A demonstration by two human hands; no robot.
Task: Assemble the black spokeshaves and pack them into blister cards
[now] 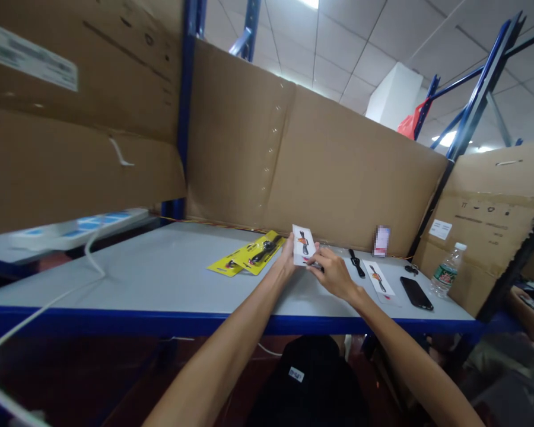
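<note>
A white printed box, with a dark-handled tool and something orange pictured on its face, is held up over the table. My left hand is closed around its left side. At its lower right edge, my right hand is closed with the fingertips on the box; a small dark patch beneath those fingers is too unclear to name. Left of the hands lie yellow packs holding black-handled tools. To the right rest a black tool and another white printed package.
A black phone, a plastic bottle and a small dark object occupy the right end of the grey table. An upright phone leans at the back. Cardboard panels border the table. A white cable hangs at left.
</note>
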